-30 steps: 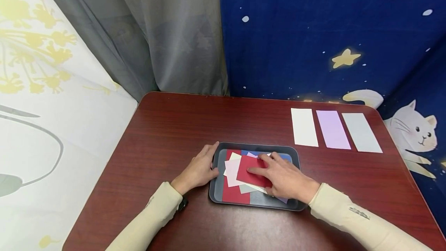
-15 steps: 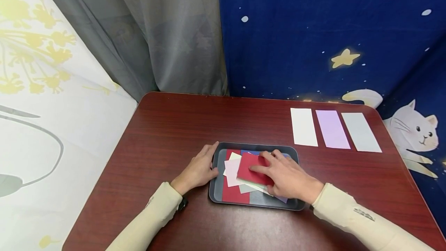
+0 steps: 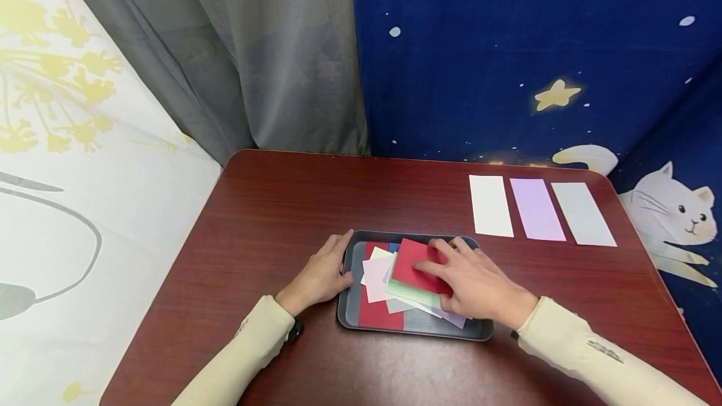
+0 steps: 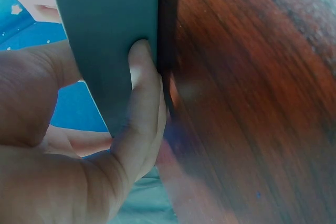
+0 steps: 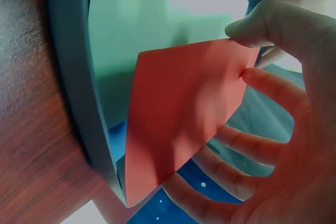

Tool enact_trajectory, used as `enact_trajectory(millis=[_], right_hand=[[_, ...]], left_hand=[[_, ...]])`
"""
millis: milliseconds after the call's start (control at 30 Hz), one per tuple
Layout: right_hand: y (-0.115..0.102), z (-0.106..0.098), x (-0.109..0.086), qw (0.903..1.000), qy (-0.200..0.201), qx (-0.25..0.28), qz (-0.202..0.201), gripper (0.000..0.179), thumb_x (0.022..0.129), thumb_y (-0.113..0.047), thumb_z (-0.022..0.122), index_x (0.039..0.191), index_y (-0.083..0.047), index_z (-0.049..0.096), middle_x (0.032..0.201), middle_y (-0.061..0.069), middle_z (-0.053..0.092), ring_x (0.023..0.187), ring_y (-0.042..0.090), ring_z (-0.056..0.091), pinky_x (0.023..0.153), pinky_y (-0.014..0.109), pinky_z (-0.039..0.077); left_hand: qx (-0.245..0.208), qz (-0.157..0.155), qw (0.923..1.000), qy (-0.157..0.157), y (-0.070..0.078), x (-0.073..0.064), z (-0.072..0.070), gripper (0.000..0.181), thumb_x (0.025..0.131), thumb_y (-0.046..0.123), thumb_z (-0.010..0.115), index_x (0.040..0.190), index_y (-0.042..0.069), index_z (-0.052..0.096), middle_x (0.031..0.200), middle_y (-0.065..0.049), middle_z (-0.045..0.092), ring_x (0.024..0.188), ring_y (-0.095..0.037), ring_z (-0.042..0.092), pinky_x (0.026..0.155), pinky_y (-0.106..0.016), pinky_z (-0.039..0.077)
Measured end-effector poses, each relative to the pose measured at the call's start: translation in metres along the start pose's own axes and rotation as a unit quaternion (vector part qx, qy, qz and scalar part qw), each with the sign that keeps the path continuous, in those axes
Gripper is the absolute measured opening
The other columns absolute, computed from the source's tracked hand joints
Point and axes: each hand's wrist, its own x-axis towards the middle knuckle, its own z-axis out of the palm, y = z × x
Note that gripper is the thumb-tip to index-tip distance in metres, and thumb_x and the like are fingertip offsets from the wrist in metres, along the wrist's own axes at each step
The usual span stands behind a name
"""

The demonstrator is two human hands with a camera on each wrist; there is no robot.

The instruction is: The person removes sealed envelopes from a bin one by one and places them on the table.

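Note:
My right hand [image 3: 476, 284] pinches a red paper square [image 3: 410, 254] between thumb and fingers. Tilted, the square stands partly off a light green paper [image 5: 128, 30], as the right wrist view shows. Below it in a dark grey tray [image 3: 351, 315] lie overlapping papers, among them a pink one [image 3: 375, 281] and a larger red piece [image 3: 379, 317]. The palm side of the right hand covers part of the pile. My left hand [image 3: 319, 274] holds the tray's left end, with a finger along the tray wall [image 4: 102, 40] in the left wrist view.
On the brown table [image 3: 293, 199], a white strip [image 3: 491, 205], a lilac strip [image 3: 538, 208] and a pale grey strip [image 3: 583, 213] lie side by side at the back right. Behind the table hang a grey curtain [image 3: 299, 49] and a blue one [image 3: 451, 67].
The red square has come up off the pile and moved slightly right and back with my right hand, showing more light green paper beneath. My left hand stays at the tray.

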Motion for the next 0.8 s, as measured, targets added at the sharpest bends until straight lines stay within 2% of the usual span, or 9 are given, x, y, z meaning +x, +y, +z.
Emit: enact_trajectory(millis=[267,533,800], right_hand=[[0.008,-0.005,-0.008,0.9995,0.025,-0.020,0.007,0.072,0.075,-0.029,0.094,0.144,-0.027,0.074,0.142,0.016,0.059,0.115,0.035,0.056,0.078,0.050,0.059],[0.016,-0.008,-0.016,0.9992,0.022,-0.004,0.033,0.077,0.073,-0.030,0.097,0.146,-0.026,0.072,0.141,0.018,0.058,0.112,0.034,0.057,0.077,0.050,0.061],[0.024,-0.008,-0.025,0.9979,0.024,0.011,0.060,0.075,0.076,-0.031,0.096,0.147,-0.025,0.071,0.140,0.020,0.057,0.116,0.039,0.058,0.074,0.051,0.063]], left_hand=[[0.002,-0.001,1.0000,0.003,0.000,-0.001,0.001,0.090,0.094,0.004,0.079,0.171,0.000,0.033,0.154,-0.015,0.052,0.072,-0.006,0.054,0.067,-0.032,0.050],[0.005,-0.002,1.0000,0.003,0.000,-0.001,0.002,0.090,0.094,0.004,0.079,0.171,0.000,0.033,0.155,-0.015,0.051,0.072,-0.006,0.054,0.067,-0.031,0.051],[0.008,-0.004,1.0000,0.003,0.000,-0.001,0.002,0.090,0.094,0.004,0.080,0.171,0.000,0.033,0.156,-0.016,0.051,0.072,-0.006,0.054,0.069,-0.032,0.051]])
